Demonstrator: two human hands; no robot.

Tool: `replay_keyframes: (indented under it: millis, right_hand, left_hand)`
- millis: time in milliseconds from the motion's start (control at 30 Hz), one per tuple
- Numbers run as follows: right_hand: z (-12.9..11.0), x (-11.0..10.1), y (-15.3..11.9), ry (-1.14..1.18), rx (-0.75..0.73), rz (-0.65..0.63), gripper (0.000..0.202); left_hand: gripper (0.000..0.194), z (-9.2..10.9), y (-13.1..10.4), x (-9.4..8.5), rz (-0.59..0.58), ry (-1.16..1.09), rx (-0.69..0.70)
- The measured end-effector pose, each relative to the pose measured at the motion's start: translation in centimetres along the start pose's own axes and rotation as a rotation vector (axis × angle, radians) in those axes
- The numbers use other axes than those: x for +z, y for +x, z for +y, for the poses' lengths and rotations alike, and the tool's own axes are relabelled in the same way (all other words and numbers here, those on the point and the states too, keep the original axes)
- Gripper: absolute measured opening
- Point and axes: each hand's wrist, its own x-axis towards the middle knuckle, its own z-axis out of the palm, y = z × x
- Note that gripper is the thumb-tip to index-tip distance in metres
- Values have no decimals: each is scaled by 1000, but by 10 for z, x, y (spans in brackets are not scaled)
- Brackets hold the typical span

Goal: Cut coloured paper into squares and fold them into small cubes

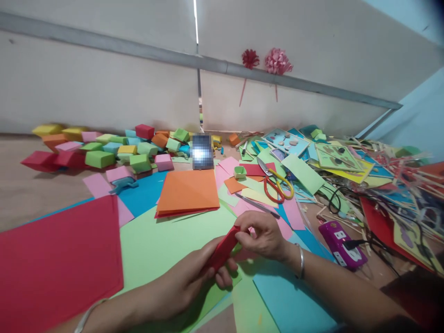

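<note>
A narrow folded piece of red paper (222, 250) is held at the middle, tilted with its far end up and to the right. My left hand (199, 270) wraps round its lower part, fingers curled beneath. With thumb and fingertips, my right hand (261, 235) pinches the upper end. Below both hands lie large light green sheets (145, 249) and a blue sheet (287, 291). A stack of orange paper (190, 190) rests just beyond the hands. Scissors with red and yellow handles (275, 185) lie past my right hand, near a grey pen-like tool (258, 206).
Several coloured paper boxes (100, 158) line the back left. A large red sheet (62, 263) covers the left front. A purple power strip (342, 245) with a black plug sits at right, beside piled sticks, cards and cables. A blurred-out phone-like screen (202, 152) stands against the wall.
</note>
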Motion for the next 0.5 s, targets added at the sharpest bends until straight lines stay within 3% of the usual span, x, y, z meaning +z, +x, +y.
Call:
replay_keyframes:
  millis: [233,367,500]
  right_hand:
    - [-1,-4,2,79,0,-40,4]
    - [-6,-2,-1,14,-11,-20,11]
    - [-12,1,-3,-14,-35,-36,16]
  left_hand:
    - [50,-14,-5,4,118,227,120]
    - [46,-4,-5,8,143,233,54]
    - [26,14,1,10,235,265,-40]
